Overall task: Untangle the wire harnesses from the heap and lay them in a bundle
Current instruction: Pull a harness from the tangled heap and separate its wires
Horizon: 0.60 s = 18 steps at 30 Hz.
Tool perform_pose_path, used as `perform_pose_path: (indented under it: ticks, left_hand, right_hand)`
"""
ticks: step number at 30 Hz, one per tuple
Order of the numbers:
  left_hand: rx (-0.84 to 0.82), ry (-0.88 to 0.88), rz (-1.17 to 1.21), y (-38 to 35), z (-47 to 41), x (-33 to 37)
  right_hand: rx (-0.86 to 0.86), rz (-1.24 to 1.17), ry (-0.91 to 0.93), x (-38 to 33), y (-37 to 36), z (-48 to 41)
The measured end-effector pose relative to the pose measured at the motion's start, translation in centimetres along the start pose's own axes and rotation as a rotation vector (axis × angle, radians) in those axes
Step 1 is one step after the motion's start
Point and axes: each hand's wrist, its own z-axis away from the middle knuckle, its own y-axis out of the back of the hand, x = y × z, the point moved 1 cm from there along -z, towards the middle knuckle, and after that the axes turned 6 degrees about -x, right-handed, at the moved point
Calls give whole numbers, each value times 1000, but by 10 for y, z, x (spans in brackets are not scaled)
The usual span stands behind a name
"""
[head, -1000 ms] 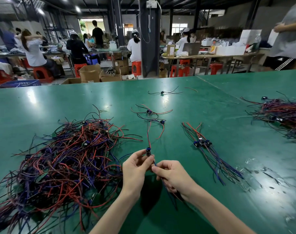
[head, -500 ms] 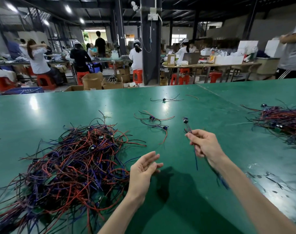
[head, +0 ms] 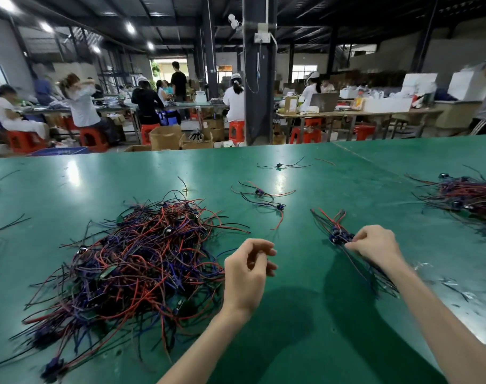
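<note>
Heap [head: 131, 261] of wire harnesses lay on the left of the green tabletop [head: 70, 195]. It was made of thin red, blue-purple and black leads, limp and looped through one another, with small dark connector blocks scattered among them.

The left hand [head: 247, 270] hovered just beside the heap's right edge, fingers loosely curled and holding nothing. Beyond it, a few loose harnesses [head: 260, 193] lay apart on the glossy surface.

The bundle [head: 339, 236] sat right of centre. Its leads ran roughly parallel, with blue connectors clustered at the middle and red ends fanned out on the far side. The right hand [head: 375, 242] pinched the bundle at that cluster, fingers curled, with wires trailing under the wrist.

Judged step: seating a harness onto the bundle. To do it well, set connector against connectors and smooth the leads straight along the others before letting go, so that no loop snags later.

At far right was a second pile [head: 466, 198] of the same wire, partly cut off by the frame.
</note>
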Motion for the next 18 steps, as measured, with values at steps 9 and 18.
perform_pose_path:
  ticks: [9, 18]
  left_hand:
    - [157, -35, -788, 80, -60, 56]
    - [155, 386, -1279, 137, -74, 38]
  right_hand:
    - [243, 342, 80, -22, -8, 27]
    - [224, 317, 445, -52, -59, 64]
